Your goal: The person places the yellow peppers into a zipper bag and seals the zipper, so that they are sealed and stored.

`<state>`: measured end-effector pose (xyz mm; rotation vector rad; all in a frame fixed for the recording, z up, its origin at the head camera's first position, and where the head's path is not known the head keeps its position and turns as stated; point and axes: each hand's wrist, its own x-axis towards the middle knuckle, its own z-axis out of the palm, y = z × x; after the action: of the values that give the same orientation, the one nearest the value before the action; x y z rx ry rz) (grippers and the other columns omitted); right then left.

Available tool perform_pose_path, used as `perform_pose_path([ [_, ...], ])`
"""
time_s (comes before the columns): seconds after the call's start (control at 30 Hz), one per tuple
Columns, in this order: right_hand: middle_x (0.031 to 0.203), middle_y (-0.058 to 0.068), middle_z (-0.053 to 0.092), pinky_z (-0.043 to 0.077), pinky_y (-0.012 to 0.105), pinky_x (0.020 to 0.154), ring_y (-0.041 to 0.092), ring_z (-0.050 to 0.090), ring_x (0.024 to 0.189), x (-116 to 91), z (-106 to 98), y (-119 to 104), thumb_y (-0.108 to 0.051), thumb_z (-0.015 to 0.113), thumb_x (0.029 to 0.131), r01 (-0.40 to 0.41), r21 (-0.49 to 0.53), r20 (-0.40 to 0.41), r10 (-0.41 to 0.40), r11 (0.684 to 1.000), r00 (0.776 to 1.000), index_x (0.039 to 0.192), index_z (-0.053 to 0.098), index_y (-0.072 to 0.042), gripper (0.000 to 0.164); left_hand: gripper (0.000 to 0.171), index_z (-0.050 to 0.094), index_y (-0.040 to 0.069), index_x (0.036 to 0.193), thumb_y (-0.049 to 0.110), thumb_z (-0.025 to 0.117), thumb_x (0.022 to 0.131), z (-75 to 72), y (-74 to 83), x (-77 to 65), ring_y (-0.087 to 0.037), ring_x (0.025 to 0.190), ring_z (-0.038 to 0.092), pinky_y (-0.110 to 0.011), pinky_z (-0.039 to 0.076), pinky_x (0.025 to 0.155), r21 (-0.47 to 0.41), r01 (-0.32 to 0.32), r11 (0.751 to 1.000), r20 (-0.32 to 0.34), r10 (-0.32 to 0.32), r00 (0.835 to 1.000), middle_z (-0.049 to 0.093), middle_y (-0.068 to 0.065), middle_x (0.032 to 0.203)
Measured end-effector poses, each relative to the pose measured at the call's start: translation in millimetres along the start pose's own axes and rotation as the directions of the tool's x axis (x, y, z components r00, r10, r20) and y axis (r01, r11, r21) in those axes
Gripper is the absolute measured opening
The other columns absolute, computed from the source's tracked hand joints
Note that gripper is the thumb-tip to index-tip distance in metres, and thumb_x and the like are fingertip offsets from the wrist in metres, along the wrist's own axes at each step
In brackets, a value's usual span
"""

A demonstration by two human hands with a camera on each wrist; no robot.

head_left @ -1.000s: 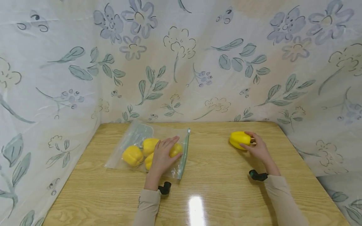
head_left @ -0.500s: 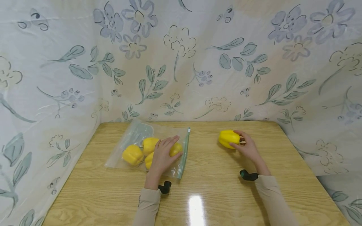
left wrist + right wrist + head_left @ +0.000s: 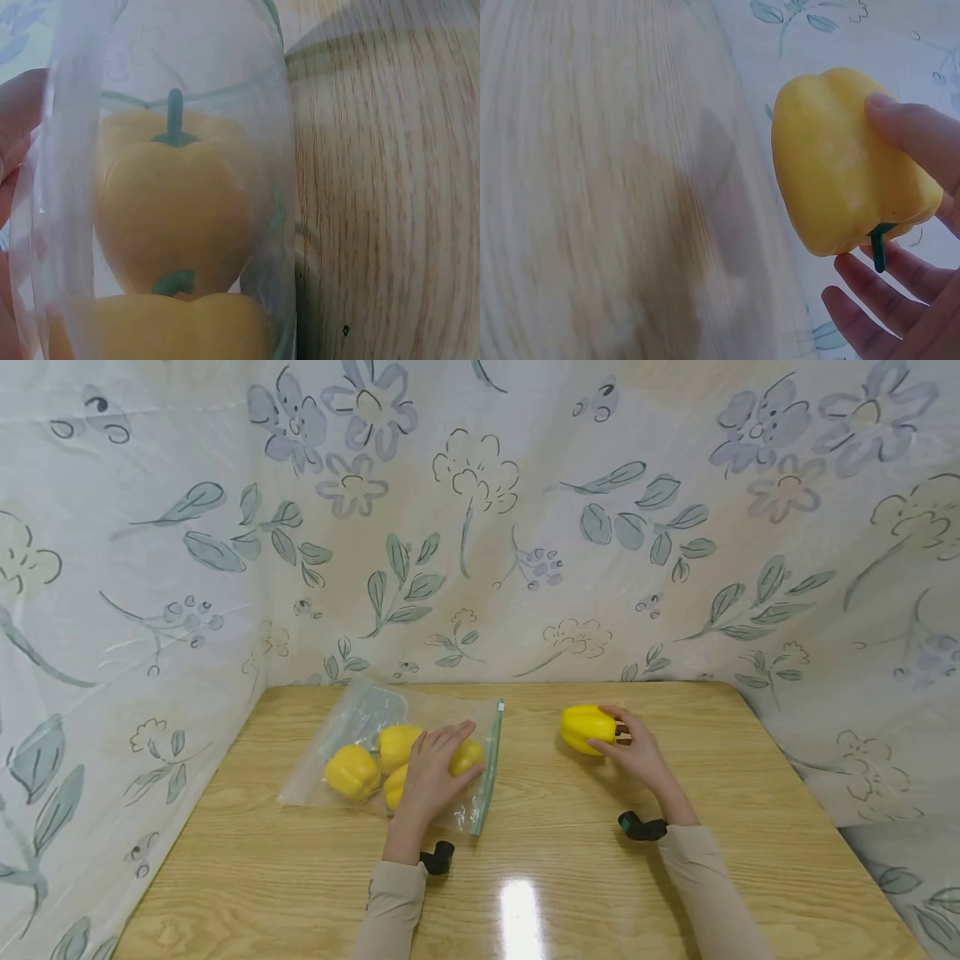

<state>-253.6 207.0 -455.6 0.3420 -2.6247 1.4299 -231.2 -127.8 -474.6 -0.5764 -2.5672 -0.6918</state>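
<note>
In the head view a clear zip bag (image 3: 442,708) lies on the left, its green zip strip (image 3: 489,768) facing right. Several yellow bell peppers (image 3: 352,772) are inside. My left hand (image 3: 431,772) rests on the bag, with its fingers and thumb spread over a pepper near the zip. Through the film in the left wrist view, a pepper (image 3: 176,202) shows its green stem. My right hand (image 3: 633,752) holds another yellow bell pepper (image 3: 587,730) right of the bag. The right wrist view shows thumb and fingers around this pepper (image 3: 840,157), stem towards the palm.
A wooden table (image 3: 570,877) carries everything, with a bright light reflection near its front. Floral cloth (image 3: 487,610) hangs behind and along both sides. A black device (image 3: 439,858) sits at the left wrist and another black device (image 3: 641,827) at the right.
My right hand has moved left with the yellow bell pepper, closer to the bag. The left hand and the bag stay in place.
</note>
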Motion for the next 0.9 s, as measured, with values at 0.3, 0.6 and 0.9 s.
perform_pose_path([
  [0.3, 0.135, 0.016, 0.044, 0.043, 0.051, 0.091, 0.032, 0.047, 0.112, 8.5, 21.3, 17.5, -0.026, 0.071, 0.082, 0.042, 0.044, 0.014, -0.043, 0.998, 0.999, 0.136, 0.044, -0.012, 0.062, 0.063, 0.047, 0.023, 0.137, 0.044, 0.067, 0.081, -1.1, 1.7, -0.3, -0.021, 0.125, 0.043, -0.052, 0.022, 0.109, 0.000, 0.020, 1.000, 0.025, -0.020, 0.999, 0.049, 0.006, 0.138],
  [0.6, 0.134, 0.011, 0.047, 0.046, 0.047, 0.089, 0.029, 0.050, 0.109, 14.0, 41.9, 15.8, -0.030, 0.071, 0.081, 0.084, 0.060, 0.034, -0.086, 0.995, 0.996, 0.134, 0.046, -0.015, 0.060, 0.064, 0.047, 0.022, 0.136, 0.044, 0.069, 0.080, -1.6, 2.4, -1.4, -0.021, 0.124, 0.045, -0.054, 0.024, 0.108, 0.012, 0.024, 1.000, 0.018, -0.024, 1.000, 0.050, 0.005, 0.137],
  [0.9, 0.134, 0.007, 0.047, 0.047, 0.044, 0.091, 0.027, 0.051, 0.111, 15.2, 61.0, 7.5, -0.027, 0.072, 0.081, 0.092, 0.095, 0.073, -0.099, 0.991, 0.992, 0.132, 0.048, -0.018, 0.057, 0.064, 0.047, 0.022, 0.137, 0.044, 0.069, 0.080, 1.0, 0.8, -1.3, -0.021, 0.124, 0.044, -0.053, 0.024, 0.108, 0.016, 0.020, 1.000, 0.010, -0.020, 1.000, 0.049, 0.005, 0.138],
])
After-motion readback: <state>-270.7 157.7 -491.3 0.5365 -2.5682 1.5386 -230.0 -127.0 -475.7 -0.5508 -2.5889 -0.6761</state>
